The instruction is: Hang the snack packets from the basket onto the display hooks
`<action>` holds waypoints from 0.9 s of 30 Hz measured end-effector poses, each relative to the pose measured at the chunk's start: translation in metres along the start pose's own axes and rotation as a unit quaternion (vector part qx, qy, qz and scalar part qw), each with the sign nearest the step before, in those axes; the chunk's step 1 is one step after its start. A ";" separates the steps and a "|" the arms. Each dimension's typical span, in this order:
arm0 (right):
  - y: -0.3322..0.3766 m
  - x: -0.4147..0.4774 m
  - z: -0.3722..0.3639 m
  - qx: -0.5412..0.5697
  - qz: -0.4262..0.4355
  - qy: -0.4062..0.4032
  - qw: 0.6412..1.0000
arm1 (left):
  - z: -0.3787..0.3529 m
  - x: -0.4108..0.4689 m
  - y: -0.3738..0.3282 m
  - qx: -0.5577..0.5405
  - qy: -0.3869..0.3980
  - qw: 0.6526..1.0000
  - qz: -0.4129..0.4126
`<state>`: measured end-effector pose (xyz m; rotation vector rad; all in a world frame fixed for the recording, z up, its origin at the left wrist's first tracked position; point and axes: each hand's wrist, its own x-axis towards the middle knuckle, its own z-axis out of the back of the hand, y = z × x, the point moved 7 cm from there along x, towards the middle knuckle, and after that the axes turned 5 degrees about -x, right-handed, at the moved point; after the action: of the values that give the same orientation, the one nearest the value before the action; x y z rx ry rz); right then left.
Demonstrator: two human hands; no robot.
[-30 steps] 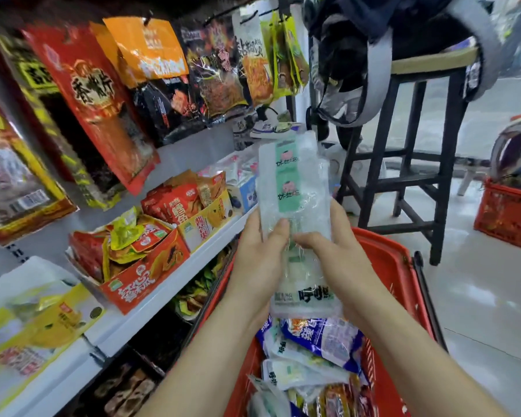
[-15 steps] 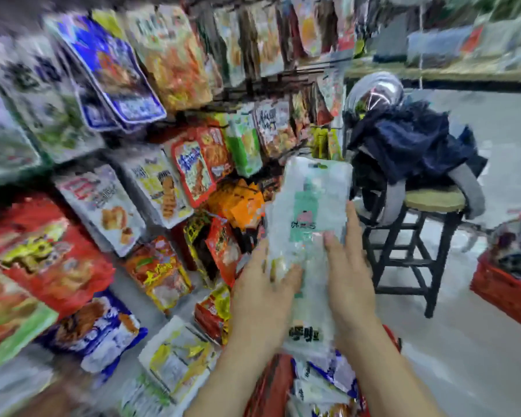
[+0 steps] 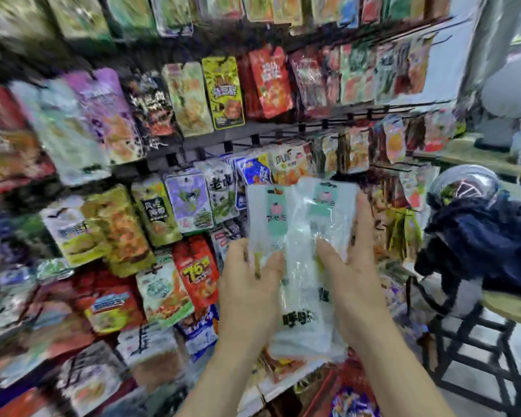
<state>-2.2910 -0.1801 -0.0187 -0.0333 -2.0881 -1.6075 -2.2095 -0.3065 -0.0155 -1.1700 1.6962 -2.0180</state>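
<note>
I hold clear snack packets (image 3: 301, 236) with mint-green labels upright in front of the display wall. Their tops are fanned apart into two. My left hand (image 3: 250, 290) grips the left packet with the thumb across its front. My right hand (image 3: 352, 275) grips the right packet from the side, thumb on its front. Rows of black display hooks (image 3: 301, 127) run across the wall above and behind the packets, most loaded with hanging snack bags. A sliver of the red basket (image 3: 355, 383) shows below my wrists, with a few packets in it.
Hanging snack bags (image 3: 223, 91) fill the wall to the left and above. A stool (image 3: 500, 308) carrying a dark blue jacket (image 3: 487, 236) and a helmet (image 3: 463, 185) stands close on the right. The view is blurred by motion.
The view has swung up from the basket and lower shelf to the hook rows. Both hands rose with the packets, and the packet tops have spread apart.
</note>
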 end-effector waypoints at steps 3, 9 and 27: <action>0.001 -0.001 -0.027 -0.038 -0.014 0.061 0.997 | 0.020 0.000 -0.005 -0.029 -0.056 0.998 -0.005; 0.001 0.000 -0.087 -0.026 -0.032 0.118 0.992 | 0.065 0.022 -0.008 -0.073 -0.122 0.990 -0.010; 0.007 0.066 -0.292 -0.112 0.106 0.087 0.984 | 0.276 0.225 -0.093 -0.001 0.036 0.998 -0.055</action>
<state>-2.2384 -0.4628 0.0660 -0.1798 -1.7049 -1.6426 -2.1318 -0.6206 0.1600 -1.2303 1.7013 -2.1491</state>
